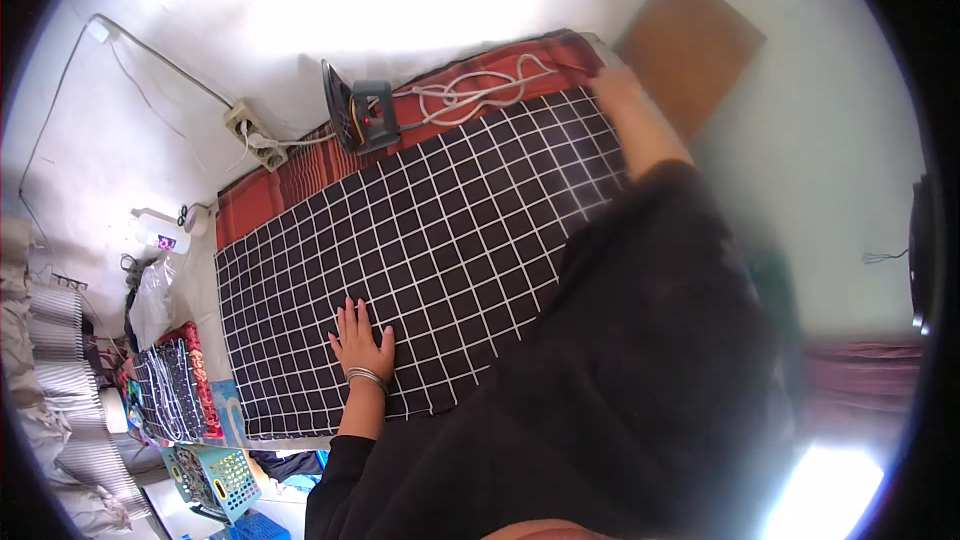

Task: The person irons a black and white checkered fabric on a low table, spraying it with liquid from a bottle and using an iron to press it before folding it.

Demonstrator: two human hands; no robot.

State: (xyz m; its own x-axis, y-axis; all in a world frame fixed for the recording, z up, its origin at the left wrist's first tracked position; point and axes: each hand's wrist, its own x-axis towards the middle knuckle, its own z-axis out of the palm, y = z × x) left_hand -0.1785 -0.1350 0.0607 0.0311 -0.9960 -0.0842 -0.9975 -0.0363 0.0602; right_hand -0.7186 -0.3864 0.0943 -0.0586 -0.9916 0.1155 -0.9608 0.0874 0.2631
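A black cloth with a white grid pattern [420,240] lies spread over the table, on top of a red patterned cloth [251,214]. My left hand [362,345] rests flat on the grid cloth, fingers spread, bangles at the wrist. Out at the cloth's far right corner is my right hand [616,86]; it is blurred, and I cannot tell whether its fingers grip the edge. An electric iron [375,116] stands on its heel at the back edge, soleplate facing left, a small red light showing. Its white cord [480,94] lies coiled on the red cloth.
A power strip [255,135] with plugs is at the back, against the wall. A plastic bottle [161,232], a roll of tape [197,219] and folded cloths [169,390] are to the left. Below the table's left end are a green basket [238,480] and a blue basket [259,527].
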